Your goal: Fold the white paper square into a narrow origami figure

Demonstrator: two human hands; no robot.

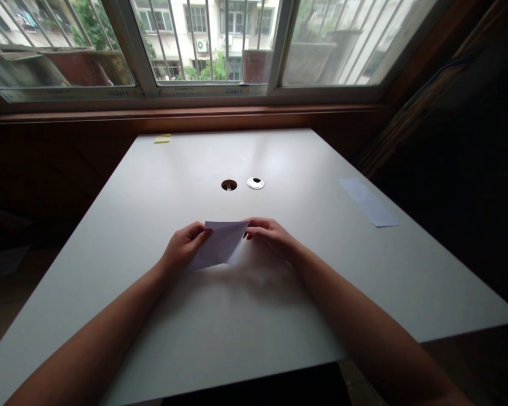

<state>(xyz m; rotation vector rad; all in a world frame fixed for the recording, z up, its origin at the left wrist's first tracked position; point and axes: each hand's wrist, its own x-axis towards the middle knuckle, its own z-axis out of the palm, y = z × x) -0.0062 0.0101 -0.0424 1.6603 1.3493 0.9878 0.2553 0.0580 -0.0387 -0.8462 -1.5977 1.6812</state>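
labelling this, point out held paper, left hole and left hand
held paper (220,242), head view: middle of the sheet
left hole (229,184), head view: its opening
left hand (181,246), head view: its back

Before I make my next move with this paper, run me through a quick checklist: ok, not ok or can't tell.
1. Left hand gripping the paper: ok, it holds the left side.
2. Right hand pinching the paper: cannot tell; it is at the upper right corner, grip unclear.
3. Paper flat on the table: not ok, it is held tilted.
4. Other sheet clear of both hands: ok, it lies toward the right edge.
5. Round hole covered: not ok, the disc lies beside it.
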